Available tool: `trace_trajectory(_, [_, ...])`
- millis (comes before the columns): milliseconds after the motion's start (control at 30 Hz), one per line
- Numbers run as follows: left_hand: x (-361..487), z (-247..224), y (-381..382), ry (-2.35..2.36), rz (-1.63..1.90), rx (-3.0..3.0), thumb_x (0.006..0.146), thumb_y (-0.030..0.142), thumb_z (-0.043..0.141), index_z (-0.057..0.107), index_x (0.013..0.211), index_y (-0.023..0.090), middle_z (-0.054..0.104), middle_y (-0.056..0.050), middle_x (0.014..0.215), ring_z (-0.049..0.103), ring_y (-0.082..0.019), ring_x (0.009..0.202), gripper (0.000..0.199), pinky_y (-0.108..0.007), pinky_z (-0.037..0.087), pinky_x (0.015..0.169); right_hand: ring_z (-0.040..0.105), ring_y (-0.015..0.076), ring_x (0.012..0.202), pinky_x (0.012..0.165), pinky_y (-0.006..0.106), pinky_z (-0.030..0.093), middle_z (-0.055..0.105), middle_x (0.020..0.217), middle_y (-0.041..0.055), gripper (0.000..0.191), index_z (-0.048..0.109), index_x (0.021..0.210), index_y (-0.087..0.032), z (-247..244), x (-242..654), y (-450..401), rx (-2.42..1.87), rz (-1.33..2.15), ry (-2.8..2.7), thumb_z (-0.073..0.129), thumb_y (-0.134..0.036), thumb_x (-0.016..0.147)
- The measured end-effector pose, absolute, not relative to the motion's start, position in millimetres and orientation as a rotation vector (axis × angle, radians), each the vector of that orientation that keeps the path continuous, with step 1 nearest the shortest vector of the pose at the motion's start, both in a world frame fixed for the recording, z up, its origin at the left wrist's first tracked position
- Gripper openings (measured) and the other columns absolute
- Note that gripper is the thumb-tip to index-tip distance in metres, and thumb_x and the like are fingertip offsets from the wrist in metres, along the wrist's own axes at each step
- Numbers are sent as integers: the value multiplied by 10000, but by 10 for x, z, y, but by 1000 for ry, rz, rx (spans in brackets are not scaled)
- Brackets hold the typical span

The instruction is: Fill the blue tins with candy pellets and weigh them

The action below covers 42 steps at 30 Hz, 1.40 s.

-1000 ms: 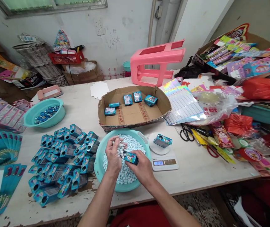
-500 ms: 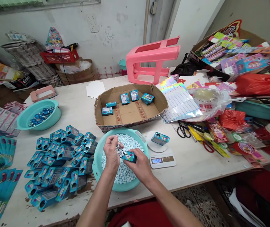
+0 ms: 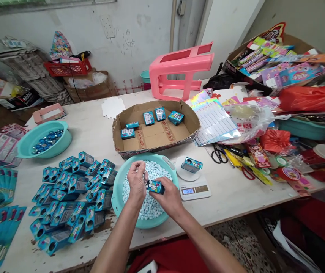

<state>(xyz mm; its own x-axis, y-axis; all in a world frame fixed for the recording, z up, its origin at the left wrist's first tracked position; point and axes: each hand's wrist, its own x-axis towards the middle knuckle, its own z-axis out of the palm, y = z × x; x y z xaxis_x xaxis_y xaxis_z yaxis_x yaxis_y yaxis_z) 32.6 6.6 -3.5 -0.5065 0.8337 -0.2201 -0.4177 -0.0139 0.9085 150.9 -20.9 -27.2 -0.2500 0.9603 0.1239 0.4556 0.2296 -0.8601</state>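
Observation:
Over a turquoise basin (image 3: 117, 203) of small pale-blue candies (image 3: 158, 170), my right hand (image 3: 169, 195) grips a small blue candy box (image 3: 155, 186) lying on its side. My left hand (image 3: 136, 180) is curled closed around some candies at the end of that box. A few pale candies show between its fingers and the box's opening. Right of the basin, another blue box (image 3: 191, 165) rests on a white digital scale (image 3: 201, 190) with a lit display. Many open-topped blue boxes (image 3: 75, 184) stand grouped to the left of the basin.
A cardboard tray (image 3: 153, 136) holding several blue boxes sits behind the basin. At the left is a turquoise bowl (image 3: 62, 146) of shiny blue pieces. An overturned pink stool (image 3: 179, 72) is at the back. Scissors (image 3: 218, 153), holographic sheets (image 3: 215, 121) and packaging crowd the right.
Both hands stay at the basin with the box between them. The left hand's fingers have shifted slightly against the box's end. The whole view has moved a little.

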Motion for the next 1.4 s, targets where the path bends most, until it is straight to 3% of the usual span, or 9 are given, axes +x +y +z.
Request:
trace_trajectory(500, [306, -168, 33, 1337, 1670, 527, 655, 333, 726, 525, 864, 176, 447, 82, 633, 339, -2, 365, 330, -165, 203, 346, 586, 223, 877, 772, 337, 461, 631, 895, 22, 285, 614, 934, -230, -306, 1489, -214, -1326, 940, -1890, 690, -148, 672])
trace_trajectory(1033, [22, -196, 44, 1020, 1569, 182, 635, 115, 651, 524, 864, 171, 473, 61, 664, 308, 10, 384, 268, -137, 229, 345, 590, 209, 913, 809, 323, 465, 625, 934, 21, 342, 613, 979, -231, -385, 1570, -247, -1266, 1047, -1739, 746, -175, 668])
trace_trajectory(1200, [-165, -608, 68, 1094, 1288, -55, 727, 190, 613, 475, 739, 162, 475, 38, 604, 409, -28, 417, 141, -124, 268, 338, 595, 192, 898, 799, 295, 469, 630, 932, 17, 381, 623, 975, -228, -347, 1633, -389, -1205, 1088, -1641, 780, -186, 630])
trace_trajectory(1400, [-51, -834, 81, 1128, 1133, -117, 862, 340, 532, 417, 682, 178, 307, 91, 433, 317, -39, 314, 268, -128, 204, 302, 601, 197, 878, 778, 288, 471, 633, 919, 31, 429, 634, 960, -205, -298, 1875, -589, -1219, 1156, -1526, 812, -129, 576])
